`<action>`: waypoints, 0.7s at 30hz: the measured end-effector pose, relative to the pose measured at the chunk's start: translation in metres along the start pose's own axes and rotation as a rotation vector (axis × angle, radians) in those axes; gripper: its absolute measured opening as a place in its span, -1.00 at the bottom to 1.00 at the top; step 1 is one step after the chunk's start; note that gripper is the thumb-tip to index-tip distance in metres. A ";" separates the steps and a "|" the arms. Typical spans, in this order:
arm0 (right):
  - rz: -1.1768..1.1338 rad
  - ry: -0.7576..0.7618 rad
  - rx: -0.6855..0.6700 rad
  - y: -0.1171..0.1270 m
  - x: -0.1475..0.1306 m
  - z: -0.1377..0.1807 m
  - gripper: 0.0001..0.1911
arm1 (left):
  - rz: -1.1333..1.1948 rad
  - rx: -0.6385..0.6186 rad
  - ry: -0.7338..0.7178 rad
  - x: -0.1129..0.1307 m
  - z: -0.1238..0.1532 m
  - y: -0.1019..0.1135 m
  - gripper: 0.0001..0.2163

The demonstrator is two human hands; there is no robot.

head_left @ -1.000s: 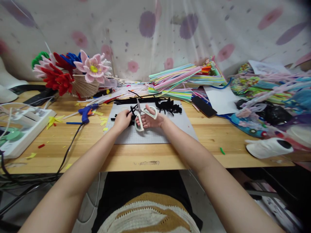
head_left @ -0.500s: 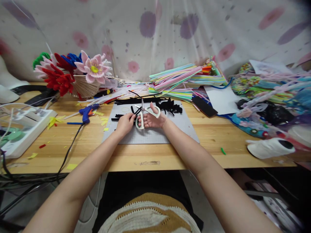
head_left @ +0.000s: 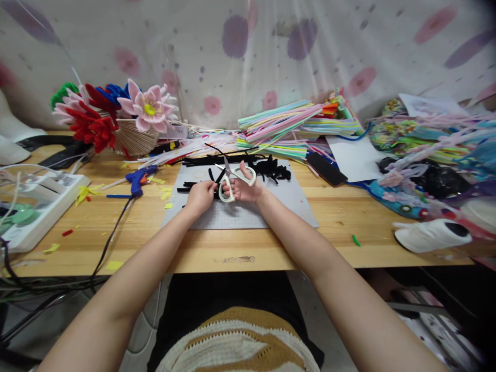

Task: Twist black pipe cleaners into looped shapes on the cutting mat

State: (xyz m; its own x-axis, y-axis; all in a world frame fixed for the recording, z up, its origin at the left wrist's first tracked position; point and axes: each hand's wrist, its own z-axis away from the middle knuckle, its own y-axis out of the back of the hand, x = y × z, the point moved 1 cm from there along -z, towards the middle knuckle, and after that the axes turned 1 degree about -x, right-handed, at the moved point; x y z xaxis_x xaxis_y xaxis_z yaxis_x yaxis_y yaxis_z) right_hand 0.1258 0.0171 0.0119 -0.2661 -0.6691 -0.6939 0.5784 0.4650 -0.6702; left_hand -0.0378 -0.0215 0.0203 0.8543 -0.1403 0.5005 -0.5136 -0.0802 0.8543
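Note:
My right hand (head_left: 248,191) has its thumb and fingers through the handles of white-handled scissors (head_left: 227,192), whose blades are spread apart. Closed in a pinch, my left hand (head_left: 201,196) grips a black pipe cleaner (head_left: 221,176) close beside the blades. Whether the blades touch it I cannot tell. Both hands are over a grey cutting mat (head_left: 248,222). Short black pieces (head_left: 189,187) lie by my left hand. Long black pipe cleaners (head_left: 217,160) and a bunched black fuzzy piece (head_left: 274,169) rest at the mat's far side.
A blue glue gun (head_left: 137,180) and a white power strip (head_left: 46,206) are on the left. Pipe-cleaner flowers (head_left: 149,108) stand behind. Bundles of coloured pipe cleaners (head_left: 282,121), a dark phone (head_left: 326,169) and a white roll (head_left: 430,235) lie farther right.
The scissors have turned slightly in my right hand, the lower handle shifting a little right and up. My left hand keeps its pinch in nearly the same place.

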 end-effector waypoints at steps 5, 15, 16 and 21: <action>-0.038 0.069 0.086 -0.003 -0.001 -0.006 -0.32 | 0.014 0.002 0.030 -0.005 0.001 -0.001 -0.74; 0.840 0.167 0.299 0.009 -0.032 0.065 -0.54 | -0.086 0.036 -0.106 -0.029 0.001 0.012 -0.66; 0.983 0.185 0.343 0.015 -0.036 0.075 -0.58 | -0.112 -0.001 -0.186 -0.032 0.001 0.013 -0.62; 1.531 0.046 0.560 0.050 -0.045 0.119 -0.72 | -0.203 -0.113 -0.393 -0.042 -0.001 0.003 -0.50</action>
State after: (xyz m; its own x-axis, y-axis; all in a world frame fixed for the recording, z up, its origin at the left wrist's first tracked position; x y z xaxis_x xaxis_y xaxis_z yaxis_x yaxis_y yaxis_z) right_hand 0.2583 0.0015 0.0411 0.7723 0.2152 -0.5977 0.4984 0.3782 0.7801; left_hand -0.0749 -0.0151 0.0020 0.8304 -0.4983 0.2491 -0.3085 -0.0392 0.9504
